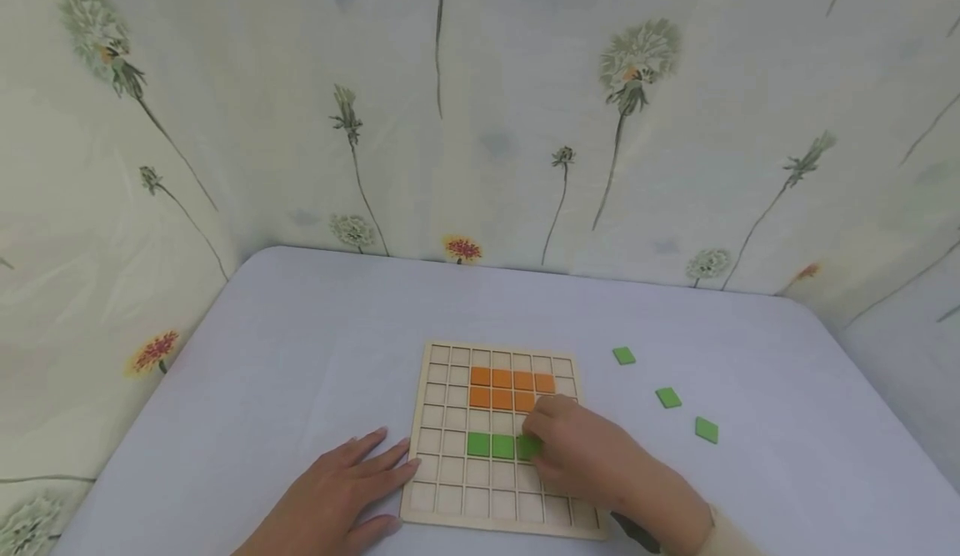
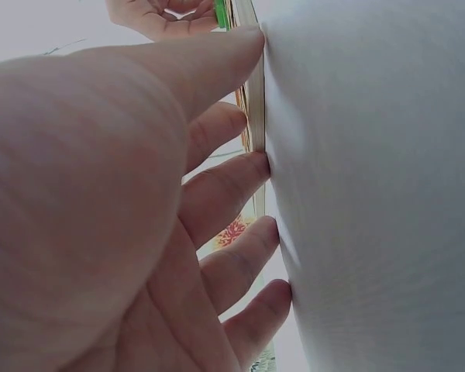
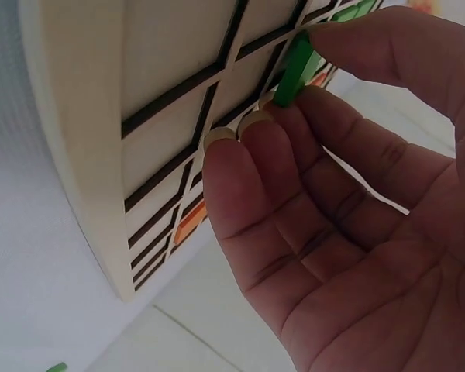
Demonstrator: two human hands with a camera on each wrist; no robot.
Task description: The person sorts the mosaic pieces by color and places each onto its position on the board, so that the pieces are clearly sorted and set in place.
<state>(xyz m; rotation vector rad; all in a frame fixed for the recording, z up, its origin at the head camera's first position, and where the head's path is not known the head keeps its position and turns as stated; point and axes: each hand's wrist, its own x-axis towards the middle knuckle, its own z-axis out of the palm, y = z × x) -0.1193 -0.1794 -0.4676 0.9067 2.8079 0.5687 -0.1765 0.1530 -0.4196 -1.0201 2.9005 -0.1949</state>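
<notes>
A light wooden grid board (image 1: 438,498) lies on the white-covered table. My right hand (image 1: 581,448) is over its right part, pinching a green square tile (image 3: 296,71) between thumb and index finger. That tile is tilted at a cell, right of two green tiles (image 1: 491,446) set side by side in one row. Farther up the board, several orange tiles (image 1: 502,378) fill cells in two rows; the hand may hide part of the lower row. My left hand (image 1: 330,489) rests spread on the table, its fingertips at the board's left edge (image 2: 256,116).
Three loose green tiles (image 1: 668,398) lie on the table (image 1: 337,331) to the right of the board. A curtain (image 1: 495,122) with a dandelion pattern hangs behind the table and along its left side. A dark object (image 1: 635,531) shows under the right wrist.
</notes>
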